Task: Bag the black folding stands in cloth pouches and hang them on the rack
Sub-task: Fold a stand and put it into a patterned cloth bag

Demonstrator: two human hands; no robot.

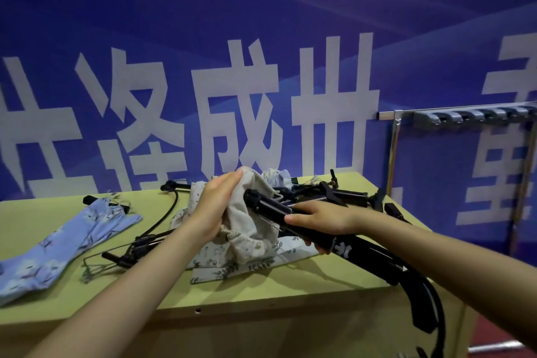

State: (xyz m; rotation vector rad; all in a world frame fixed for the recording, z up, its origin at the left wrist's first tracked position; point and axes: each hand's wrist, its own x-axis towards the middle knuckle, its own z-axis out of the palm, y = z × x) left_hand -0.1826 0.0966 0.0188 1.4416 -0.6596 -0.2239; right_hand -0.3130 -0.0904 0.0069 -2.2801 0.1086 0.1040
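Head view: left hand (213, 206) fingers clamp the beige pouch (250, 227) mouth; right hand (316, 219) fingers grip a black stand (270, 205), tip just entering. Judging by this, one blue pouch (66, 238) looks filled, other stands (334, 196) lie unbagged on the tabletop (261, 288), and the rack (465, 116) holds nothing.

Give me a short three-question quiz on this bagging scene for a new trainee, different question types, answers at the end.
1. True or false: the right hand grips a black stand.
2. What does the left hand hold? A) beige pouch B) blue pouch C) rack
3. Fill in: the blue pouch lies on the ___.

Key: 1 true; 2 A; 3 table.
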